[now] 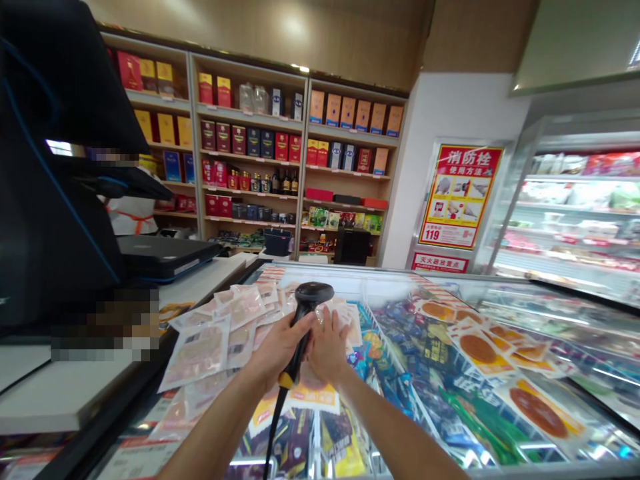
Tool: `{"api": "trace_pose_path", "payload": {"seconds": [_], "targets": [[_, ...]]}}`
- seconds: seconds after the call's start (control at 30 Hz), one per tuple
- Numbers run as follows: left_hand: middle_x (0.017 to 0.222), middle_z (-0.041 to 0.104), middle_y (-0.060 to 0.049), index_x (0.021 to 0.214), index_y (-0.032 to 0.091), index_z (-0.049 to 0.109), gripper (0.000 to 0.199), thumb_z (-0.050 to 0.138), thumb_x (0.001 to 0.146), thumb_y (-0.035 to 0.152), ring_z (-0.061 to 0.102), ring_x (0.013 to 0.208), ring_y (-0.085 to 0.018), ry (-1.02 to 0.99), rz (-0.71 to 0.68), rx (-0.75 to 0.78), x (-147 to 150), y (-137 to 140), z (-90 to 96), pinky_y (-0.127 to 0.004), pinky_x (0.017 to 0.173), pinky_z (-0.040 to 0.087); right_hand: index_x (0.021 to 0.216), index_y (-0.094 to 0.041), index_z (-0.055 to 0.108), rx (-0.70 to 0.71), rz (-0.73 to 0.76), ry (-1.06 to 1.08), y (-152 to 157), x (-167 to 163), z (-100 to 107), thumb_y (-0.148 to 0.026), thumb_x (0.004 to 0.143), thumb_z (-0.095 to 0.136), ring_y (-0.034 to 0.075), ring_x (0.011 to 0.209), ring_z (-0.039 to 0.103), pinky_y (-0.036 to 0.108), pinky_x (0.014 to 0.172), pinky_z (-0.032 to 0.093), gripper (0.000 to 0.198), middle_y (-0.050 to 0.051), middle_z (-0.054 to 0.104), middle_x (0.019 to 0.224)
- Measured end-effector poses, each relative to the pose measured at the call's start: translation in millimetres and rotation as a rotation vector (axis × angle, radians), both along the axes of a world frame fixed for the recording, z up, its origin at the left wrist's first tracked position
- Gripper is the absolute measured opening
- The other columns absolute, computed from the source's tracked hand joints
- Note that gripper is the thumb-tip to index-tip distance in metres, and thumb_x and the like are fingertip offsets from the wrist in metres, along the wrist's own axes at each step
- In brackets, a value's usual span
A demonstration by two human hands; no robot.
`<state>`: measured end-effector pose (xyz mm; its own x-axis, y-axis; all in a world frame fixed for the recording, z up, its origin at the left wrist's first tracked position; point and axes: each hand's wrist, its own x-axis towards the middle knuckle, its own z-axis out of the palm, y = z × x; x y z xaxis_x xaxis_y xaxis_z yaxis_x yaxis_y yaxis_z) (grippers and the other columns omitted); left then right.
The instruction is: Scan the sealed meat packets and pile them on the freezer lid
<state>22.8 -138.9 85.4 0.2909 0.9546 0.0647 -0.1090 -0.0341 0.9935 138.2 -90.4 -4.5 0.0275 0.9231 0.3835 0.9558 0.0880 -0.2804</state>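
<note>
My left hand (277,347) is wrapped round the handle of a black barcode scanner (314,291), whose head points up and away from me. A cable (273,433) runs from the handle's yellow-banded end down towards me. Close beside the scanner, my right hand (327,343) lies with its fingers stretched out over clear plastic packets. Flat, pale packets (200,353) are spread on the glass freezer lid to the left of my hands. Under my hands, a packet with an orange printed edge (320,398) shows in part.
Packets of flat, orange-brown food (480,350) lie on the freezer's right side. Bagged frozen goods (390,387) show through the glass. A counter (65,393) with a dark checkout terminal (55,200) stands left. Behind are shelves of boxes (250,140); a lit display fridge (575,200) is right.
</note>
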Motion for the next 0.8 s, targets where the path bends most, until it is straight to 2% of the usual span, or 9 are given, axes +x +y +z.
{"api": "trace_pose_path", "payload": {"seconds": [0.17,0.33,0.47,0.53,0.6,0.73,0.8], "targets": [[0.049,0.047,0.006,0.066,0.016,0.046,0.035,0.055,0.064,0.050,0.042,0.041,-0.005,0.017,0.003,-0.011,-0.3,2.7,1.1,-0.017,0.041,0.032,0.128,-0.024,0.028,0.003,0.042,0.048,13.5,-9.4,10.4,-0.033,0.080,0.032,0.030,0.127,0.005,0.058,0.093,0.011,0.050,0.007,0.014,0.140],[0.048,0.049,0.005,0.064,0.017,0.047,0.035,0.057,0.061,0.050,0.042,0.040,-0.006,0.054,0.054,-0.014,5.8,-6.3,9.2,-0.017,0.040,0.033,0.128,-0.021,0.029,-0.010,0.072,0.100,23.9,-7.1,16.1,-0.031,0.082,0.028,0.026,0.127,0.010,0.055,0.095,0.013,0.047,0.008,0.023,0.137],[0.049,0.050,0.005,0.063,0.017,0.047,0.033,0.057,0.062,0.048,0.043,0.041,-0.006,0.052,0.064,-0.017,17.2,-10.4,12.0,-0.017,0.040,0.034,0.128,-0.022,0.029,0.103,0.043,0.130,27.7,14.4,18.2,-0.033,0.084,0.020,0.020,0.126,0.015,0.047,0.098,0.016,0.046,0.006,0.029,0.135],[0.051,0.051,0.004,0.065,0.016,0.047,0.031,0.057,0.064,0.046,0.043,0.042,-0.005,0.035,0.036,-0.026,25.3,-8.2,10.2,-0.017,0.041,0.035,0.127,-0.022,0.031,0.156,-0.021,0.103,25.8,42.2,19.0,-0.036,0.084,0.020,0.020,0.126,0.017,0.045,0.098,0.016,0.046,0.005,0.028,0.135],[0.053,0.051,0.005,0.067,0.016,0.046,0.029,0.056,0.066,0.044,0.043,0.042,-0.005,0.020,-0.015,-0.038,34.5,-4.5,7.2,-0.017,0.041,0.035,0.125,-0.021,0.034,0.158,-0.132,0.065,19.3,83.4,19.6,-0.038,0.083,0.024,0.022,0.125,0.019,0.048,0.097,0.016,0.047,0.007,0.028,0.135],[0.053,0.050,0.004,0.066,0.016,0.045,0.030,0.055,0.066,0.045,0.044,0.042,-0.005,0.030,-0.136,-0.065,50.5,2.1,1.1,-0.017,0.040,0.033,0.120,-0.016,0.041,0.094,-0.451,-0.059,-11.3,189.9,16.2,-0.038,0.074,0.041,0.031,0.122,0.023,0.053,0.092,0.020,0.050,0.014,0.032,0.132],[0.052,0.049,0.005,0.065,0.016,0.045,0.031,0.055,0.066,0.046,0.043,0.041,-0.005,0.032,-0.170,-0.074,55.4,4.2,-1.6,-0.017,0.039,0.033,0.115,-0.017,0.046,0.108,-0.604,-0.104,-31.9,241.0,11.2,-0.041,0.067,0.050,0.034,0.119,0.026,0.056,0.088,0.023,0.054,0.016,0.034,0.130]]}}
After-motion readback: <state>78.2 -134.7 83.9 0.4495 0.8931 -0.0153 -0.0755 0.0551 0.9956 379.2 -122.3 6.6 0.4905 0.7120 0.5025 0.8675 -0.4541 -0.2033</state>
